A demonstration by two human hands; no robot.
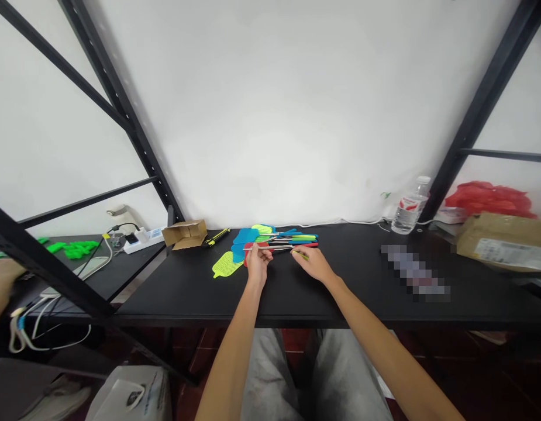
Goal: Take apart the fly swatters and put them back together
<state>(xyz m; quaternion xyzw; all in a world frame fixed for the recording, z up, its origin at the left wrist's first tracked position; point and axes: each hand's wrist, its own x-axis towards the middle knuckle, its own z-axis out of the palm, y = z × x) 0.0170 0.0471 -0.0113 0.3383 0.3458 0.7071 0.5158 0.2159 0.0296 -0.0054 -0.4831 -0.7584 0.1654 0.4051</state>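
My left hand [258, 263] is closed, fingers pinched round the thin metal rod of a fly swatter just above the black table [340, 286]. To its right, my right hand [316, 264] is closed round the yellow-green handle [302, 255] of what looks like the same rod. Beyond both hands lies a pile of fly swatters with blue heads [244, 235], a red head [248, 255] partly behind my left hand, and several coloured handles [303, 238] pointing right. A yellow-green swatter head [227, 265] lies left of my left hand, its narrow neck pointing left.
An open cardboard box [185, 235] and a yellow-black utility knife [217, 236] are left of the pile. At right stand a water bottle [410, 206], a larger carton [505, 240] and a red plastic bag [489, 200]. Black shelf posts [116, 93] flank the table. A co-worker's arm [2, 283] shows far left.
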